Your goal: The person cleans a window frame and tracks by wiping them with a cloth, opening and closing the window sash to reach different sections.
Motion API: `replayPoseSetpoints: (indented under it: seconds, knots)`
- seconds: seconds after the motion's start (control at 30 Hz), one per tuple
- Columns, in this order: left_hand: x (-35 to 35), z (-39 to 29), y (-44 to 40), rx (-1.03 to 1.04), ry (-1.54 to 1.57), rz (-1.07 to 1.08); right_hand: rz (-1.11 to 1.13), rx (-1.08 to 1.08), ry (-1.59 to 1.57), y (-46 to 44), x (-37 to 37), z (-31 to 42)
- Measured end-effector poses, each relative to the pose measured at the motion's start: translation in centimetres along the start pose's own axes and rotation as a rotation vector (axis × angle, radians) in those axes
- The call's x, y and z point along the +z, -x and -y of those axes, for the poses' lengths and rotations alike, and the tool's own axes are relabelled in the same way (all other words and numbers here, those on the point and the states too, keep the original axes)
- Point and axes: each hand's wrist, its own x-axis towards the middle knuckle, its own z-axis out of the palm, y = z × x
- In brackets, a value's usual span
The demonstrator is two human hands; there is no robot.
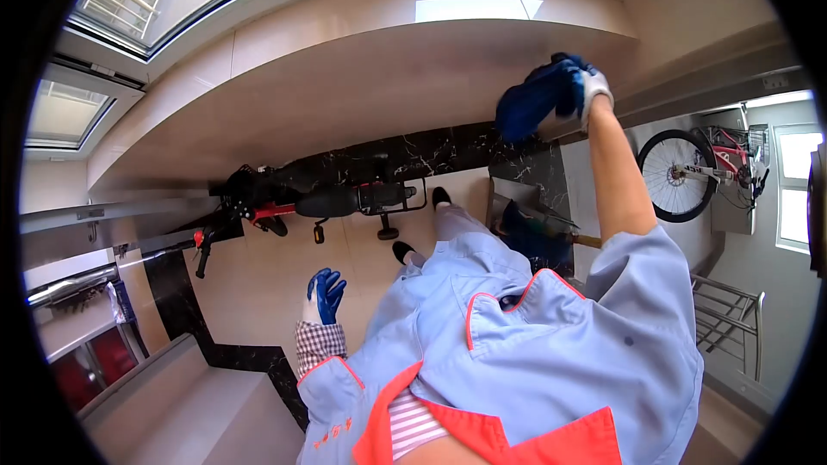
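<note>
The right grip [584,86] is squeezed around a dark blue cloth [527,110]. The cloth is bunched up at the fingers, and its loose part sticks out to the left of the right grip. Its long way runs from those fingers out to the left and a bit back toward the person's body, so the free end is the end on the left. Just behind the cloth is the smooth tan wall [362,86]. The cloth looks to be against it, but I cannot tell if all of it touches. The pale window sill [327,13] is a bit farther ahead than the right grip. The right hand is the near one, since it has the cloth in it, and its arm reaches far out in front. The left grip [327,294] is well apart, back and to the left of the right grip. Its fingers are a little bent and loose, and I see nothing in them. The black and red bike [332,202] is near the left grip, ahead of it. A pink bike [730,159] with a big wheel is to the right of the right grip and farther back.
</note>
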Motion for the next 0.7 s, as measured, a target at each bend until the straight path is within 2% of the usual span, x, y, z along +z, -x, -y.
replayPoseSetpoints:
  seconds: [0.03, 0.07, 0.13, 0.2, 0.23, 0.33, 0.43, 0.47, 0.5, 0.53, 0.63, 0.67, 0.7]
  knots:
    - [0.3, -0.6, -0.5, 0.022, -0.006, 0.018, -0.079, 0.099, -0.228, 0.1, 0.3, 1.9]
    - [0.6, -1.2, -0.7, 0.038, -0.021, 0.036, -0.368, 0.097, -0.065, -1.5, -0.6, -1.4]
    - [2.6, -2.9, -0.8, 0.048, -0.028, 0.031, -0.466, 0.289, 0.884, -4.9, -7.6, -14.1]
    - [4.0, -3.9, -0.8, 0.044, -0.019, 0.047, -0.304, 0.484, 0.322, -3.6, -8.5, -16.5]
    - [4.6, -4.0, -1.0, 0.053, -0.021, 0.068, -0.514, 0.447, 0.384, -2.2, -6.3, -10.6]
    - [6.5, -5.1, -0.9, 0.06, -0.065, 0.147, -0.606, 0.264, 0.224, 0.2, -4.6, -6.6]
    - [8.2, -5.9, -2.4, -0.017, -0.077, 0.132, -0.406, 0.353, 0.534, 0.0, -8.0, -17.5]
    - [9.0, -6.3, -2.7, -0.043, -0.084, 0.118, -0.332, 0.342, 0.639, -0.3, -7.7, -17.5]
    - [9.6, -6.7, -2.6, -0.021, -0.078, 0.129, -0.366, 0.33, 0.349, 0.4, -7.6, -17.7]
    - [10.3, -7.3, -2.4, 0.005, -0.084, 0.142, -0.406, 0.315, 0.06, 1.4, -5.9, -14.1]
    - [12.5, -8.8, -2.8, 0.042, -0.108, 0.18, -0.314, 0.629, -0.461, 3.1, -5.1, -17.1]
    - [13.1, -9.1, -3.1, 0.05, -0.126, 0.184, -0.299, 0.611, -0.562, 3.6, -4.7, -16.2]
    - [13.6, -9.4, -3.2, 0.055, -0.143, 0.183, -0.268, 0.492, -0.641, 4.1, -3.8, -13.4]
